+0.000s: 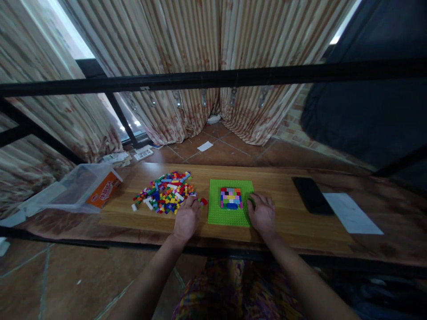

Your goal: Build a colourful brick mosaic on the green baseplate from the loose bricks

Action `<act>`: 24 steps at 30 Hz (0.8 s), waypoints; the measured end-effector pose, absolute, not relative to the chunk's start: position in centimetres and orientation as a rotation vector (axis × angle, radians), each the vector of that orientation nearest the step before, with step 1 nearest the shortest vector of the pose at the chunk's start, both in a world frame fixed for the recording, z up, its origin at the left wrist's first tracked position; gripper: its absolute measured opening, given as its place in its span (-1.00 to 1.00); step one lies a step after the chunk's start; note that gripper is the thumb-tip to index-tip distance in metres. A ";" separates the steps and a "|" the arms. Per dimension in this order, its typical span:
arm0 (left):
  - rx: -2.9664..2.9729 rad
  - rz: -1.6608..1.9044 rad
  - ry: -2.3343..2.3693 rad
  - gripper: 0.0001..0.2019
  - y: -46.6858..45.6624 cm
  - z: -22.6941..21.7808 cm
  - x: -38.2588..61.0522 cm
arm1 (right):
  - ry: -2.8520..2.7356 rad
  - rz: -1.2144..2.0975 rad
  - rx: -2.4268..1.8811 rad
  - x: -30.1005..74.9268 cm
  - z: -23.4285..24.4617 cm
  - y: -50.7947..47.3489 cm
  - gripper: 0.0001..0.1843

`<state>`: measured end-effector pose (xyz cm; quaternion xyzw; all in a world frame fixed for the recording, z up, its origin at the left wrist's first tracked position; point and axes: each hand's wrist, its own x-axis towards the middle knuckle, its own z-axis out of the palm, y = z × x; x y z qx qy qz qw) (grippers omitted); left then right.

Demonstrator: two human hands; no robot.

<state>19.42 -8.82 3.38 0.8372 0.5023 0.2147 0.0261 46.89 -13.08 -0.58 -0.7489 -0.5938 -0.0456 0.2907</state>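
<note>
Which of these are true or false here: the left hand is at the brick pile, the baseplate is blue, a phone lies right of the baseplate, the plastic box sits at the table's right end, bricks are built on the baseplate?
1. The left hand is at the brick pile. True.
2. The baseplate is blue. False: it is green.
3. A phone lies right of the baseplate. True.
4. The plastic box sits at the table's right end. False: it is at the left end.
5. Bricks are built on the baseplate. True; the right hand rests at the baseplate's right edge.
</note>
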 end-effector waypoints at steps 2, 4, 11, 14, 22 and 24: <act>2.570 0.729 1.466 -0.85 -9.0 4.1 20.2 | -1.579 -0.112 -2.002 46.8 -0.4 -13.1 -0.66; 2.564 0.758 1.364 -0.85 -9.2 4.8 21.4 | -1.581 -0.113 -2.004 46.8 -0.2 -13.2 -0.66; 2.540 0.718 1.308 -0.90 -9.1 5.8 25.2 | -1.576 -0.105 -2.001 46.7 -0.1 -13.1 -0.66; 2.480 0.748 1.356 -0.90 -9.4 5.2 25.4 | -1.574 -0.085 -2.011 46.6 0.0 -13.1 -0.66; 2.452 0.803 1.258 -0.81 -10.9 4.7 26.4 | -1.565 -0.066 -2.018 46.5 0.3 -13.2 -0.67; 2.480 0.786 1.235 -0.79 -11.0 4.8 27.3 | -1.566 -0.078 -2.011 46.5 0.2 -13.1 -0.67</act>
